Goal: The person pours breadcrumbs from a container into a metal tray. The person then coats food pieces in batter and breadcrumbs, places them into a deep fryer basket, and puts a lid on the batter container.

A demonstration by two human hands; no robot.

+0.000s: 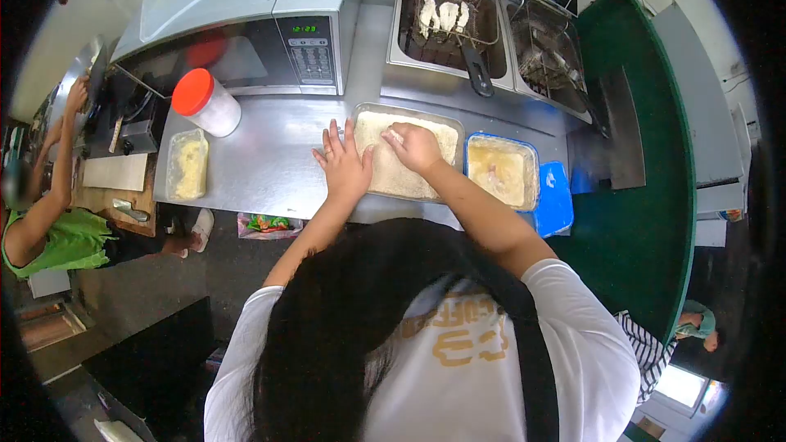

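A metal tray (401, 182) of pale crumbs or flour lies on the steel counter. Over its middle, my right hand (415, 147) is closed, with a bit of something whitish at the fingertips, too small to name. My left hand (344, 165) is spread with nothing in it, at the tray's left edge. Right of the tray sits a tub of pale yellow batter (501, 170) on a blue lid (557, 196). In the left fryer (407, 33), several coated white pieces (449, 16) rest in a wire basket with a black handle.
A microwave (307, 49) stands at the back left, with a red-lidded jar (219, 110) and a tub of yellow food (188, 165) before it. A second fryer (544, 53) and green partition (647, 155) are right. A person in green (70, 237) works at far left.
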